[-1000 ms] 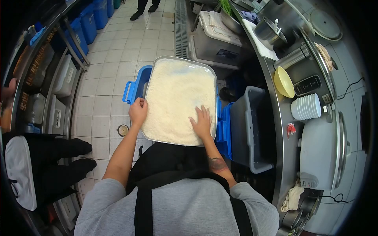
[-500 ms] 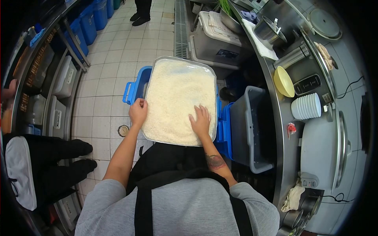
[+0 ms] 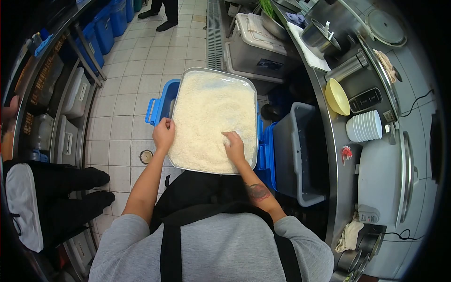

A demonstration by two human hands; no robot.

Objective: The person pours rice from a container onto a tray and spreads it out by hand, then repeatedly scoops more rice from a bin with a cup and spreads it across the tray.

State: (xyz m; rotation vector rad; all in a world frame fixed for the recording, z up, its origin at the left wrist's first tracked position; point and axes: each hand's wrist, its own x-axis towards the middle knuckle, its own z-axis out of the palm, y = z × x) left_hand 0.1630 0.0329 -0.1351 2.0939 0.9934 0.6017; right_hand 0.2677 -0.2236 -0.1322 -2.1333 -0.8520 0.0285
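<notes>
A large metal tray stands in front of me, covered with a layer of pale grains that look like rice or breadcrumbs. My left hand is closed on the tray's left rim, with the thumb side inward. Low on the right side of the tray, my right hand rests on the grains with its fingers bent and drawn together. Whether it pinches any grains is hidden. The layer looks thinner just above that hand and near the top edge. Under the tray shows a blue plastic container with a handle.
A grey bin stands right of the tray, beside a steel counter with a yellow bowl and stacked white bowls. One person is at the left shelves; another person's legs show ahead on the tiled floor.
My right hand has moved slightly left, its spread fingers now curled in. My left hand stays on the rim. The person ahead has shifted their feet.
</notes>
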